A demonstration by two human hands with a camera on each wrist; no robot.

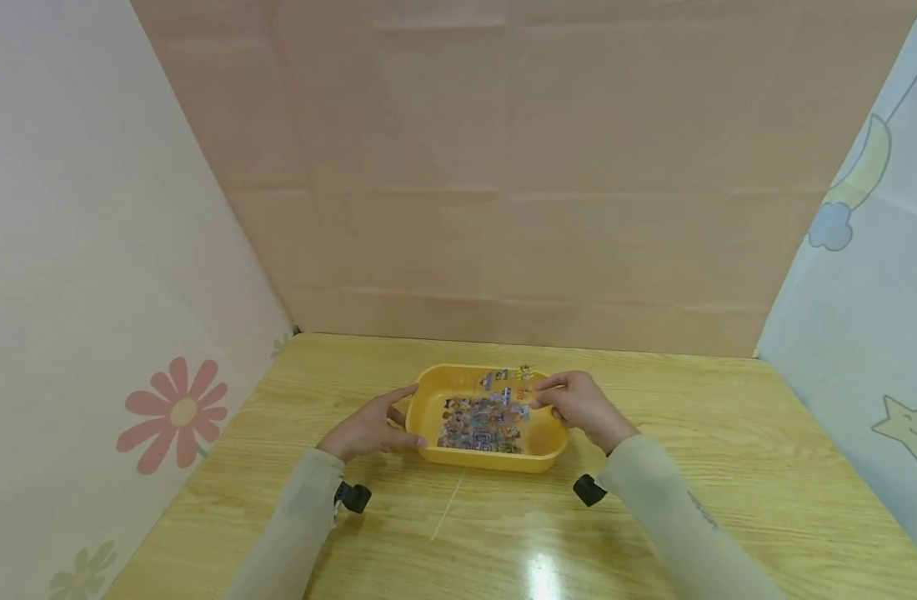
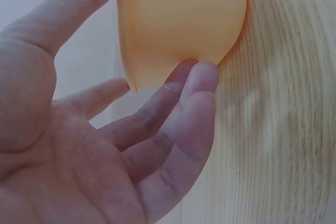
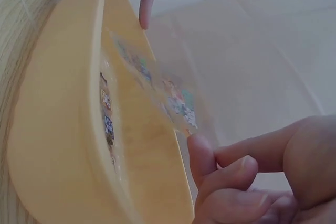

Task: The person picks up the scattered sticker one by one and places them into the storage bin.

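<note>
A yellow plastic basin [image 1: 488,461] sits on the table with colourful printed stickers [image 1: 477,427] lying in it. My left hand [image 1: 370,427] holds the basin's left end, thumb on the near rim and index finger at the far rim; the other fingers [image 2: 195,124] bend against the end wall. Above the basin's right part, my right hand [image 1: 580,406] pinches a clear sticker sheet [image 3: 181,100] between thumb and index finger. Small cartoon pictures are printed on this sheet, which slants over the basin. Its lower edge is hard to tell from the stickers beneath.
The basin stands on a wood-grain table [image 1: 338,533]. Brown paper [image 1: 503,208] covers the back wall. A pale panel with pink flowers [image 1: 181,414] rises at left, another with a moon and star [image 1: 909,427] at right. A thin pale line [image 1: 448,504] crosses the near tabletop.
</note>
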